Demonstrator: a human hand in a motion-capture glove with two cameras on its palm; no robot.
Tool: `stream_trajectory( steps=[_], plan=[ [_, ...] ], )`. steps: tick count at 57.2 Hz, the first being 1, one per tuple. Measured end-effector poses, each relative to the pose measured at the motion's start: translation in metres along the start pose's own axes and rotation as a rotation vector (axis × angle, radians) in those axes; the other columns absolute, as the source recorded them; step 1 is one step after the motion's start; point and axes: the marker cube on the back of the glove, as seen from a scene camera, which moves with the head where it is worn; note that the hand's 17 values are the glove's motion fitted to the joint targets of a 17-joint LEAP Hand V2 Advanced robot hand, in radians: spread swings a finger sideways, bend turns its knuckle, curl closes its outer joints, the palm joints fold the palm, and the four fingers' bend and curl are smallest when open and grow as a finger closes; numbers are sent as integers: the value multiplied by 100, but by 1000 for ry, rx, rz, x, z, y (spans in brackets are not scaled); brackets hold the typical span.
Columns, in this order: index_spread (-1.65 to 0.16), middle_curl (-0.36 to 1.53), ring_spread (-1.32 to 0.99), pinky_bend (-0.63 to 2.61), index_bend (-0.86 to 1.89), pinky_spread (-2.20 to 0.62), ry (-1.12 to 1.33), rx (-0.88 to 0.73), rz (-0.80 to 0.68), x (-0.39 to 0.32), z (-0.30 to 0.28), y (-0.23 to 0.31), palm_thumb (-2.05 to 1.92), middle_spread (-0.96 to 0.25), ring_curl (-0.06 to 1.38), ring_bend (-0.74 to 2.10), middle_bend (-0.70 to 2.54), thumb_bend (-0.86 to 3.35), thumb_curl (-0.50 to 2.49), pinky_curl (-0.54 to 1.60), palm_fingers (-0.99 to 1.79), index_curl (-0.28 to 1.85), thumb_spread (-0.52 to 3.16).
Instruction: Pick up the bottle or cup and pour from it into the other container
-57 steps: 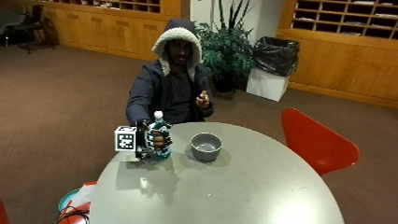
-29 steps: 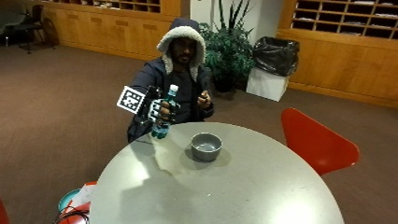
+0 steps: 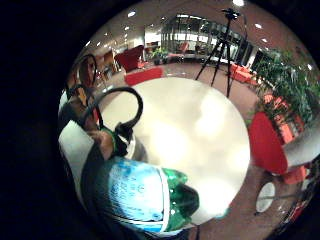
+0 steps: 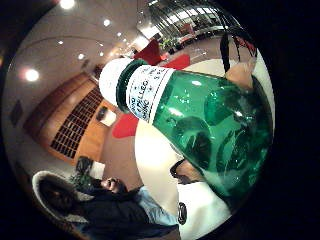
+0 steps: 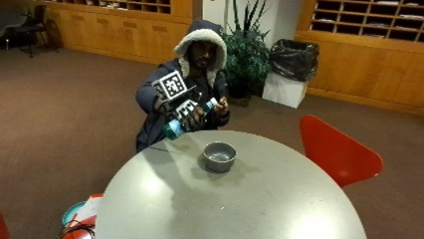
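Nearest to us, we see the round grey table (image 5: 252, 209) with a small grey metal cup (image 5: 219, 156) standing upright on it, toward the far side where the person sits. Just beyond the cup and above the table's far edge, we find the gloved right hand (image 5: 187, 113) raised in the air with its fingers curled round a green plastic bottle (image 5: 189, 118). We see the bottle tilted well over, its base lower and toward the table, its white cap higher and pointing at the person's bare hand (image 5: 220, 104), which is held close to the cap; we cannot tell whether they touch. The bottle is clear of the table and apart from the cup, up and to the side of it rather than directly over its mouth.

From the thumb side of the palm, we see the bottle's green shoulder, white label and cap filling much of the view, with a fingertip (image 4: 240, 75) pressed against its side. From the little finger side, we see its blue and white label wrapped close to the palm, with the tabletop beyond.

Further back, we see a red chair (image 5: 338, 149) beside the table, then a potted plant (image 5: 246, 55) and a bin lined with a black bag (image 5: 291, 64) against the wooden wall.
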Motion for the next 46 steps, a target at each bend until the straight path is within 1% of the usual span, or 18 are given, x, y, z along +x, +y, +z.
stream_trajectory(
  steps=[7,14,23,37,46],
  plan=[
    [-25,49,-15,40,17,-6,147,-93,-29,-15,11,-4,88,-20,41,66,33,-4,67,40,127,42,39],
    [-25,49,-15,40,17,-6,368,-162,-120,-19,24,-17,88,-20,41,66,34,-4,67,40,127,43,39],
    [-25,49,-15,40,17,-6,603,-253,-212,-23,39,-17,88,-20,41,66,34,-4,67,40,127,43,39],
    [-25,49,-15,39,17,-7,873,-334,-356,-36,66,-12,88,-20,41,66,35,-4,67,39,127,43,39],
    [-25,49,-15,40,17,-7,1074,-371,-486,-49,82,-2,88,-20,41,66,35,-4,68,39,128,43,39]
  ],
)
